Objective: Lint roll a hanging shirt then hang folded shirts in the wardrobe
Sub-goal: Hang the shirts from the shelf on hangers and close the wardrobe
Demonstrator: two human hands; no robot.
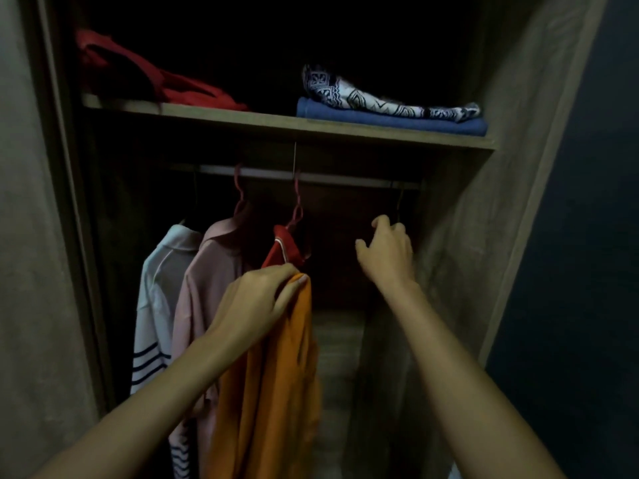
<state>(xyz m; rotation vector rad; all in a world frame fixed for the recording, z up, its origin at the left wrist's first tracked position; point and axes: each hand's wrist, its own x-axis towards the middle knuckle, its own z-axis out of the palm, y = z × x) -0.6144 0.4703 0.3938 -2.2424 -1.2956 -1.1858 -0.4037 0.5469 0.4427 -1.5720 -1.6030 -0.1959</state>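
wardrobe [484, 167] open, dim inside. count: three shirts on the rail [311, 177], plus one orange shirt [276, 375] in hand. left to right on the rail: white shirt with dark stripes [155, 305], pink shirt [207, 271], red shirt [285, 248]. two red hangers visible, hooks over the rail; a dark hanger [399, 205] at the far right, faint.

left hand [256, 302] grip: fingers curled, pinching the top of the orange shirt, just in front of the red shirt. the orange shirt hangs with its long axis vertical, top up, body falling straight down.

right hand [387, 250] raised beside the dark hanger, fingers loosely curled; cannot tell whether the grip holds it.

shelf [276, 124] above: one red garment [138, 77] at left; two folded pieces at right, a patterned cloth [380, 98] stacked on a blue one [397, 121].
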